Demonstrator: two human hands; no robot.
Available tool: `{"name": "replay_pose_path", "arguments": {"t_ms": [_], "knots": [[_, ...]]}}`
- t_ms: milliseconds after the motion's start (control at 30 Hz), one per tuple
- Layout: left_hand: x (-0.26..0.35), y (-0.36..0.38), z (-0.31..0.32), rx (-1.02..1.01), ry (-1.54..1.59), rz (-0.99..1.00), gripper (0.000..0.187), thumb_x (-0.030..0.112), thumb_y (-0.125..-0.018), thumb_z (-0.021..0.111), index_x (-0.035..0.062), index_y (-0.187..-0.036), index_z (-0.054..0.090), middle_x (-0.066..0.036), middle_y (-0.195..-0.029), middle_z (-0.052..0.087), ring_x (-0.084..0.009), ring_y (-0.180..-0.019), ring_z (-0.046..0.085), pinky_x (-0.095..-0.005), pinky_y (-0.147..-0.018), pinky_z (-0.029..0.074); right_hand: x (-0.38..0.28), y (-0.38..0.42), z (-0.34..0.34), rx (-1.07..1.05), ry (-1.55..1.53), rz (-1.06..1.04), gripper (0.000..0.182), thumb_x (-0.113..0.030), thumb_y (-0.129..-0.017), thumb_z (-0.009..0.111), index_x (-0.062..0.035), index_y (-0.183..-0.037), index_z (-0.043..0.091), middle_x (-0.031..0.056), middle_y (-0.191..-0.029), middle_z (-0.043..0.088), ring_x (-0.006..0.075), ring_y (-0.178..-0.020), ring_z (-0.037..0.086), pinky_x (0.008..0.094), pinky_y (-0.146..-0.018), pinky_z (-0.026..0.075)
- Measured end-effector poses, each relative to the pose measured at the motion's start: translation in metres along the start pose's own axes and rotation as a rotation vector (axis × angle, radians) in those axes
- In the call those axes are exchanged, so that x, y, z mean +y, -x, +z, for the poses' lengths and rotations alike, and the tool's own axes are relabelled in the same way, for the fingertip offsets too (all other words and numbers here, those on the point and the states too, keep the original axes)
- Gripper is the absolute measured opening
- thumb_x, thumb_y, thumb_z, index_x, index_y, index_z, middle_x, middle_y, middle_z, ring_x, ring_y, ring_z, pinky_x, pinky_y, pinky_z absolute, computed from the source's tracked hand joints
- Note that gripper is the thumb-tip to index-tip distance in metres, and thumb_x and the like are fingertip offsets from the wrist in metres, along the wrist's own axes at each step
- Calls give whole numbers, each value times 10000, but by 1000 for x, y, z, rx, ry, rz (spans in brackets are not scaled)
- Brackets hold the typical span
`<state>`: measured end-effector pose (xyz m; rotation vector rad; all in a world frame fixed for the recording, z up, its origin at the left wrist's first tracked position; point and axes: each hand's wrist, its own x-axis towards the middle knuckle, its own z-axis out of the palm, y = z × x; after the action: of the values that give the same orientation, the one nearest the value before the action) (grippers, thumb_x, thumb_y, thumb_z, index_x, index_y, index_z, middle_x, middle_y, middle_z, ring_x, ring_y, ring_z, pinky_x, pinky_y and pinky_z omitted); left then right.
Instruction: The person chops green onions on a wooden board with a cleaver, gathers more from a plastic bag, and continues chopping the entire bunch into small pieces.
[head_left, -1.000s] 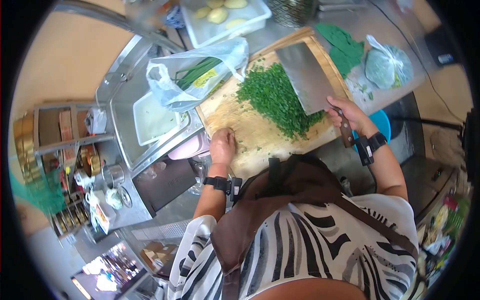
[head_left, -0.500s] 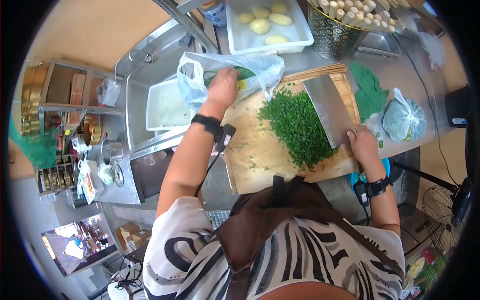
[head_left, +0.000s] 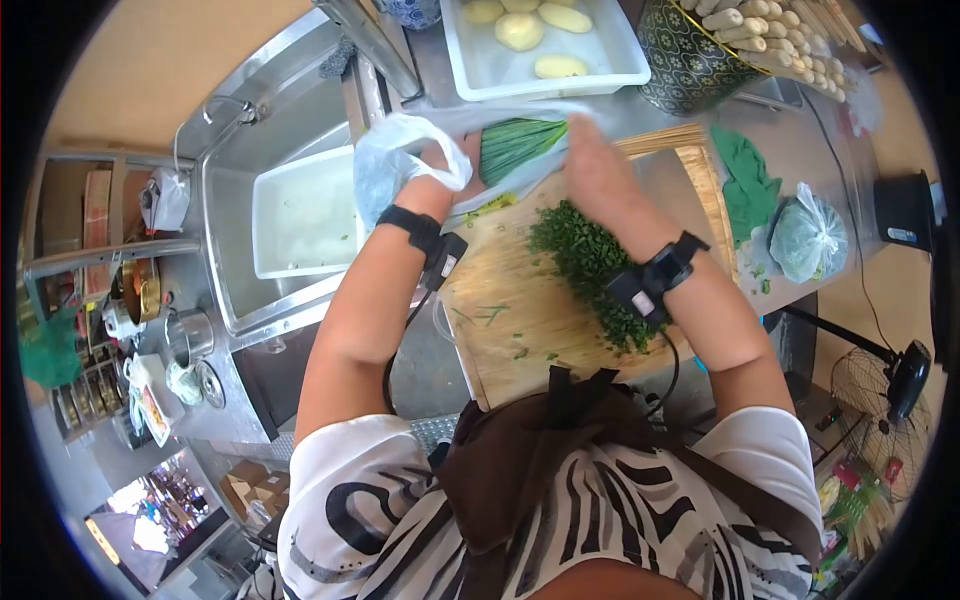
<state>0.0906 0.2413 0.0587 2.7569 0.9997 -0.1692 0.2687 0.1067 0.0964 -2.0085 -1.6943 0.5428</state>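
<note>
A thin plastic bag (head_left: 385,170) lies across the back left of the wooden cutting board (head_left: 500,330), with long green onions (head_left: 520,145) showing in its opening. My left hand (head_left: 445,170) reaches through the bag's handle loop and closes round the left end of the green onions; its fingers are partly covered by plastic. At the bag's right edge, my right hand (head_left: 600,170) grips the plastic, slightly blurred. Under my right forearm is a heap of chopped green onions (head_left: 580,250). The cleaver (head_left: 675,190) lies flat on the board, partly hidden behind that arm.
A white tub of peeled potatoes (head_left: 460,60) stands behind the board, beside a patterned bucket of pale sticks (head_left: 690,60). To the right are a green cloth (head_left: 745,180) and a tied plastic bag (head_left: 808,240). A sink (head_left: 235,290) with a white tub (head_left: 300,215) is left.
My right hand has let go of the cleaver, leaving it on the board, and moved left to the bag. The bag's opening is spread wider, showing more of the green onions.
</note>
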Motion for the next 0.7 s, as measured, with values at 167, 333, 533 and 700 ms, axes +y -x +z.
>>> {"name": "replay_pose_path", "arguments": {"t_ms": [167, 333, 533, 700], "knots": [[26, 2, 2, 173, -142, 92, 961, 385, -660, 755, 18, -1430, 312, -241, -1426, 349, -414, -1334, 330, -472, -1123, 254, 4, 4, -31, 251, 291, 24, 395, -74, -831, 539, 28, -1212, 519, 185, -1187, 567, 322, -1102, 548, 450, -910, 435], [32, -7, -14, 157, 109, 164, 924, 365, -645, 783, -26, -1368, 361, -214, -1352, 448, -372, -1215, 472, -400, -1032, 398, 5, 21, -16, 280, 462, -324, 286, -79, -798, 559, -30, -1070, 633, 145, -1142, 589, 259, -1115, 521, 509, -998, 327], [29, -33, -23, -195, 265, 104, 852, 382, -671, 766, 55, -1370, 406, -199, -1345, 485, -347, -1263, 450, -401, -1054, 367, 21, 30, -13, 136, 522, -141, 198, -41, -768, 560, -49, -942, 656, 72, -927, 614, 241, -1050, 525, 544, -1047, 259], [38, -32, 2, 41, 69, 136, 695, 228, -706, 718, 37, -1324, 462, -222, -1313, 506, -353, -1233, 481, -391, -1004, 428, 13, 31, -18, 131, 468, -92, 181, -28, -762, 578, -38, -925, 656, 68, -880, 597, 241, -1052, 526, 545, -1049, 254]]}}
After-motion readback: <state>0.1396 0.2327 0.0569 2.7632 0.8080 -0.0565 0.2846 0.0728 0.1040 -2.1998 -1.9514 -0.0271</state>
